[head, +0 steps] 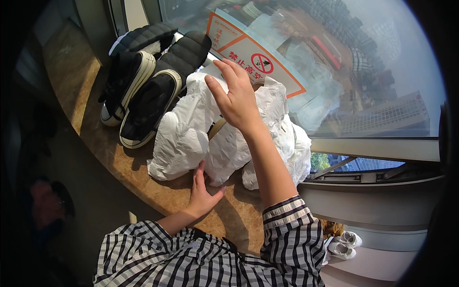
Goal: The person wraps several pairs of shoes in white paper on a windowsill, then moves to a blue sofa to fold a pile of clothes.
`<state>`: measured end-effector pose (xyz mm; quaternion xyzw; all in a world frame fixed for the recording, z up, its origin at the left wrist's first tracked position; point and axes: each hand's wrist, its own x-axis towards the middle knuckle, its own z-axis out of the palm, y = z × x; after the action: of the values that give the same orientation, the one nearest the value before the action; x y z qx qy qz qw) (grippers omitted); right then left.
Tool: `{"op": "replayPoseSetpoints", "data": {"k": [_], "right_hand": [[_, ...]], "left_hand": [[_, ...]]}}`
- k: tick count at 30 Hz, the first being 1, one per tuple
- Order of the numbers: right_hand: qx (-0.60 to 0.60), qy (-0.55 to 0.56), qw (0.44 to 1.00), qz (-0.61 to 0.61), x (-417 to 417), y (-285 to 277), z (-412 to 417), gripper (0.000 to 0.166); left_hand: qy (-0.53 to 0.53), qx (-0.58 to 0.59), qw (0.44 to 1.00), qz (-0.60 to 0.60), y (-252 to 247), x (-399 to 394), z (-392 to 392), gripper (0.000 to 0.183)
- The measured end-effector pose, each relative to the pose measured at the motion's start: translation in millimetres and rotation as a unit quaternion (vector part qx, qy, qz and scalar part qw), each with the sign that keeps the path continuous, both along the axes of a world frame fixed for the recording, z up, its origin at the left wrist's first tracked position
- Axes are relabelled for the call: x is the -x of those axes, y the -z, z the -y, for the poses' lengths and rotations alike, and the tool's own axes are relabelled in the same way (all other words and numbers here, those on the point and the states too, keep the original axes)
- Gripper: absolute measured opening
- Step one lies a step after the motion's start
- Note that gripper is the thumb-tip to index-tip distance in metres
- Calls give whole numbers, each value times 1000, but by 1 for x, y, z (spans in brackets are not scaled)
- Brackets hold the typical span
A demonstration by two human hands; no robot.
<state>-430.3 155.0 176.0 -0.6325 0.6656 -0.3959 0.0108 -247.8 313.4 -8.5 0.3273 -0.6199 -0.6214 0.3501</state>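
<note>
Several shoes wrapped in white tissue paper lie side by side on a brown stone sill. The leftmost wrapped shoe [181, 147] touches or nearly touches the middle wrapped shoe [229, 150]; a beige sole edge shows between them. At the near ends of these two, my left hand [201, 196] rests with its fingertips against the paper and its thumb apart. My right hand [235, 98] is over the far ends, palm turned left, fingers spread and nothing in its grasp. Whether it touches the paper there cannot be told. Another wrapped shoe [287, 150] lies partly behind my right forearm.
Black canvas shoes [147, 104] and black padded slippers [186, 52] sit left on the stone sill [150, 179]. A warning sign [258, 57] is on the tilted window [376, 71], whose lower edge is open. White sneakers [342, 245] stand lower right.
</note>
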Motion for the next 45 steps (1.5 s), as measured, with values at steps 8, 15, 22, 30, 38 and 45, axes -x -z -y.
{"op": "replayPoseSetpoints", "data": {"k": [8, 15, 22, 30, 38, 45], "right_hand": [[-470, 1, 871, 143, 52, 52, 79, 82], [-480, -13, 833, 273, 47, 86, 83, 99], [-400, 57, 790, 460, 45, 111, 83, 60], [-194, 119, 947, 226, 33, 102, 68, 32], [21, 76, 956, 284, -25, 34, 8, 29], [66, 106, 979, 164, -53, 70, -6, 45]], "left_hand": [[-42, 7, 995, 94, -27, -117, -2, 78], [-190, -225, 955, -22, -7, -114, 70, 82], [-154, -160, 975, 10, 12, -104, 70, 78], [-201, -8, 969, 144, 29, -94, 66, 75], [-157, -86, 982, 59, 20, -118, 72, 75], [79, 1, 972, 222, -27, -149, 113, 77]]}}
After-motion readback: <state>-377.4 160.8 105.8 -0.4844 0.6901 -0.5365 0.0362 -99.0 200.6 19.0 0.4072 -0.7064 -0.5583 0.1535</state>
